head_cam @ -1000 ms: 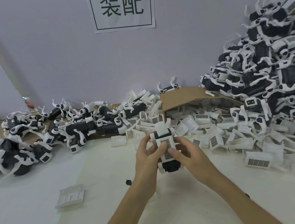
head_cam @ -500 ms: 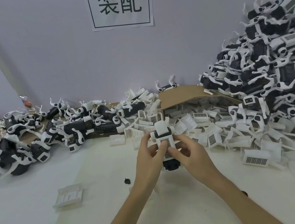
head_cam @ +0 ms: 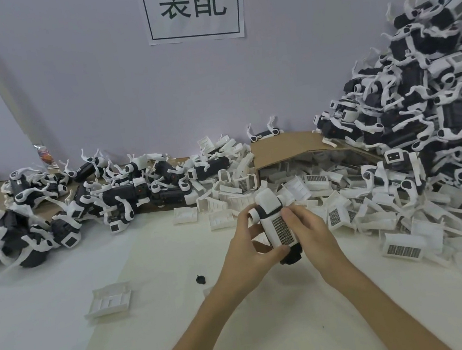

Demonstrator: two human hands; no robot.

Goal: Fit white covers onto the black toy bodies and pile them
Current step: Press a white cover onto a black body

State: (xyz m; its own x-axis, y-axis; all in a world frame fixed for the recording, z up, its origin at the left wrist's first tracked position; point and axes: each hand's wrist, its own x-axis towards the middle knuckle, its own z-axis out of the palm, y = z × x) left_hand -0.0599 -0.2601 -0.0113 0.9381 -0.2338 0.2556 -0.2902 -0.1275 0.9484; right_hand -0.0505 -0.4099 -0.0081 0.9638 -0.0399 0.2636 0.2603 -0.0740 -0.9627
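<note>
Toy body [head_cam: 292, 256], black: held in front of the cardboard box [head_cam: 285, 146], with the white cover [head_cam: 279, 227] lying on it.
Left hand [head_cam: 243, 250]: grips the toy's left side.
Right hand [head_cam: 312, 231]: grips its right side.
Loose covers [head_cam: 329, 184]: spilling from the box.
Heap of toys [head_cam: 423, 118]: right of the box.

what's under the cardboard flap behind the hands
Loose white covers spill out from under the cardboard flap, some with dark grilles. How far back they go is hidden by the flap and shadow.
</note>
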